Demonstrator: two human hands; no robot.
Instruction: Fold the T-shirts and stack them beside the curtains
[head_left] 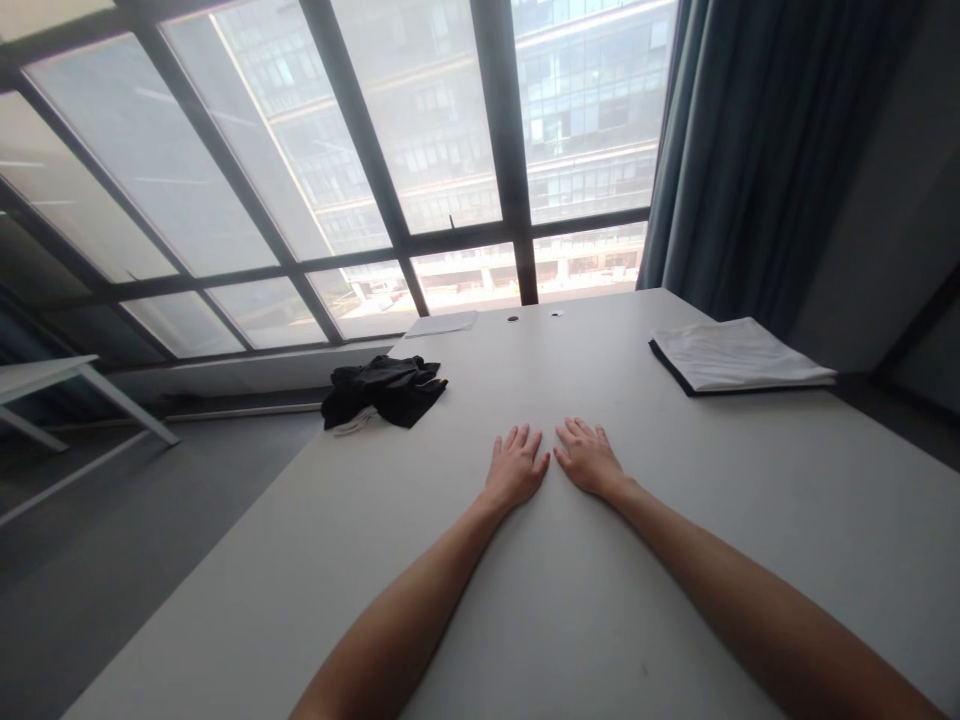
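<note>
My left hand lies flat on the white table, its fingers spread and nothing in it. Close beside it, my right hand also rests palm down with fingers apart, holding nothing. The thumbs are near each other with a small gap between them. Beyond my left hand, a crumpled heap of black cloth sits at the table's left edge, with a pale strip showing under it. To the right of my right hand, a folded white cloth lies on top of something flat and black.
A flat white sheet lies at the far left corner of the table. Two small round fittings are set near the far edge. Tall windows and a blue curtain stand behind. Another white table is at the left.
</note>
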